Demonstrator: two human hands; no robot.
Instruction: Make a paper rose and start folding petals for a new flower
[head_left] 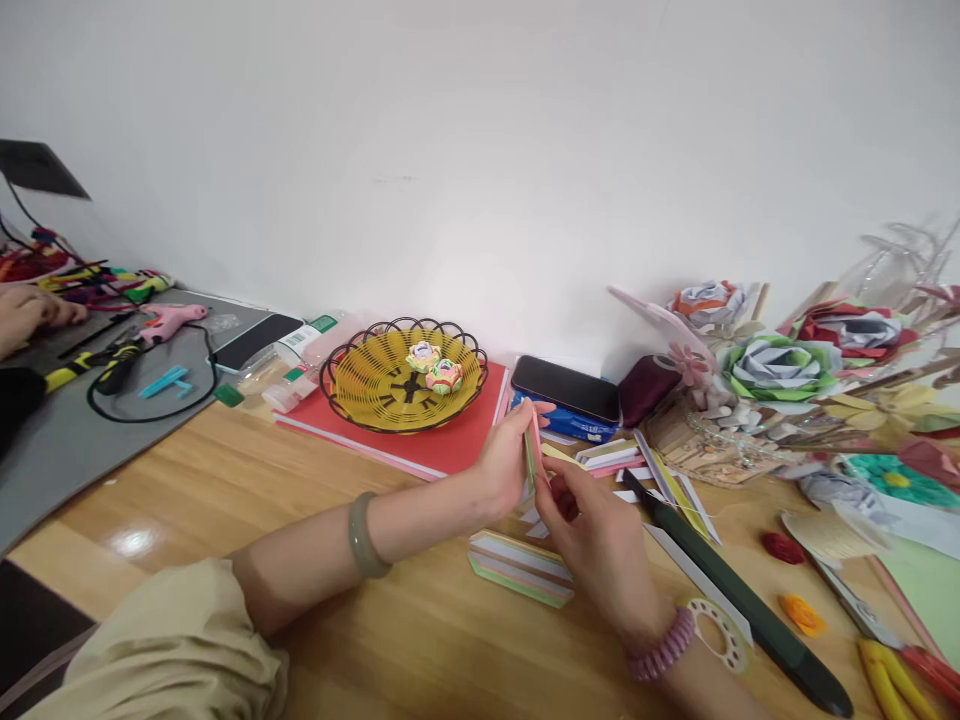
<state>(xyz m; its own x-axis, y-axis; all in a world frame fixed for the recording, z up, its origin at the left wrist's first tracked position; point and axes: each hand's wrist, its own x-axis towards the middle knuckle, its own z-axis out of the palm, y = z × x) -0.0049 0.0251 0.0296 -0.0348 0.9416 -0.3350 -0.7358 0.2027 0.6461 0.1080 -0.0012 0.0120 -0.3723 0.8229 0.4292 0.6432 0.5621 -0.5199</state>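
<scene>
Folded paper strips (534, 452), pink and green, stand nearly upright between my two hands. My left hand (504, 462) grips them from the left, with its fingers partly hidden behind the paper. The fingertips of my right hand (596, 530) pinch their lower right edge. Below the hands a flat piece of striped folded paper (520, 568), in white, tan and green, lies on the wooden table. More cut paper strips (611, 455) are scattered just beyond my right hand.
Behind my hands, a yellow woven basket (367, 395) holds two small paper flowers on red paper (480, 440). A phone (564, 388) lies on a blue pack. Rightward are a dark green long-handled cutter (750, 590), scissors (862, 605) and paper flowers (784, 365). A co-worker's hand (34, 312) is far left, near a pink glue gun (171, 320).
</scene>
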